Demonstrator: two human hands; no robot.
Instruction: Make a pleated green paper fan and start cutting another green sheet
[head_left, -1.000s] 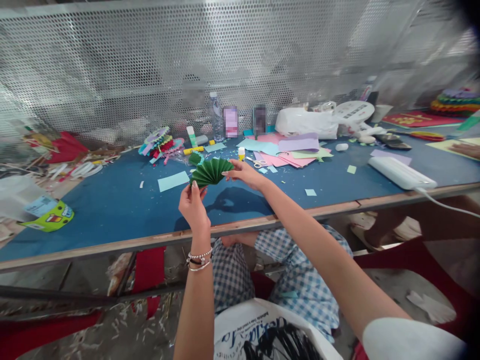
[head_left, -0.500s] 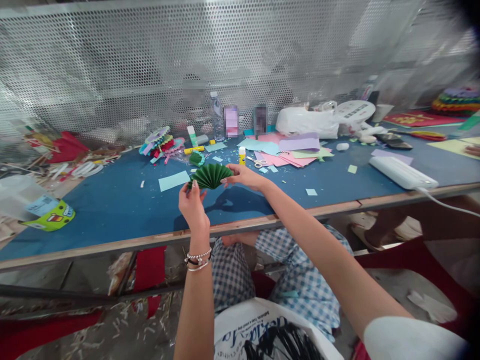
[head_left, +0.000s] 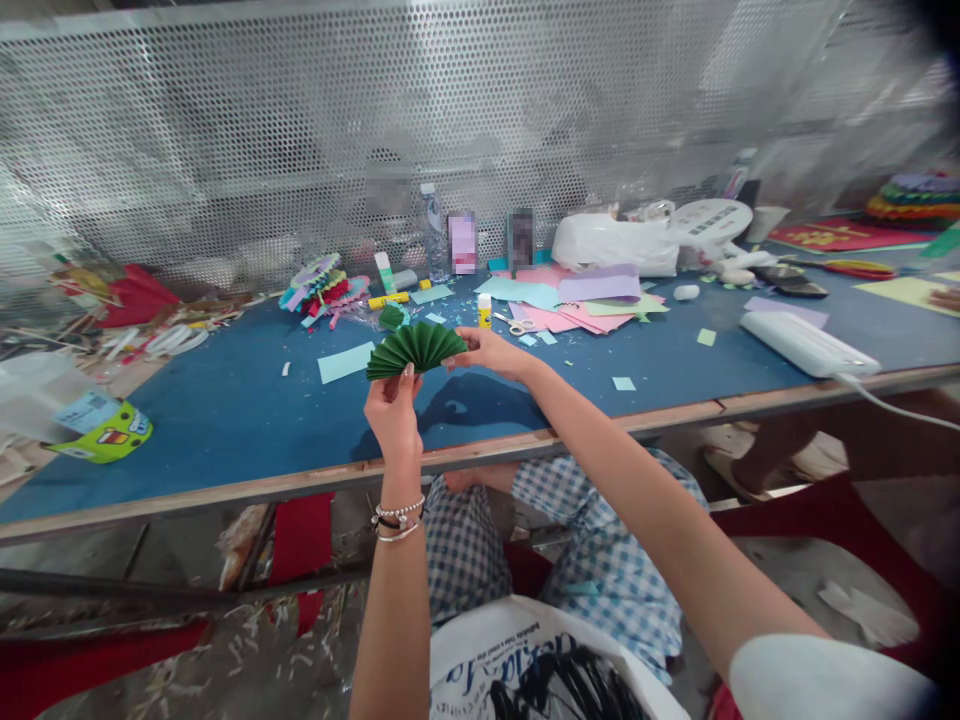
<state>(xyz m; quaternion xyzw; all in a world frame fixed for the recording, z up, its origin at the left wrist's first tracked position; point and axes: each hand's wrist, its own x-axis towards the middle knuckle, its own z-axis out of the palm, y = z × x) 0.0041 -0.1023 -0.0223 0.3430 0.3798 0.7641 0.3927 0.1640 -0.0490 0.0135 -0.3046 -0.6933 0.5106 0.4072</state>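
Observation:
I hold a dark green pleated paper fan [head_left: 415, 347] spread open above the blue tabletop [head_left: 225, 400]. My left hand [head_left: 394, 410] pinches its lower left part, with bracelets on that wrist. My right hand [head_left: 487, 351] pinches the fan's right end between thumb and fingers. Both hands are closed on the paper. A light blue paper rectangle [head_left: 345, 362] lies on the table just left of the fan.
Loose pastel paper sheets [head_left: 577, 298], scissors [head_left: 512, 324], a small glue stick [head_left: 484, 309] and a heap of coloured paper fans [head_left: 322, 288] lie behind. A white power strip [head_left: 806, 343] sits right. Perforated metal screen [head_left: 450, 120] backs the table. A green-yellow box [head_left: 105, 437] lies left.
The fan has spread a little wider and tilted, its left end lower. My left hand rose slightly and shifted right under it. My right hand barely moved.

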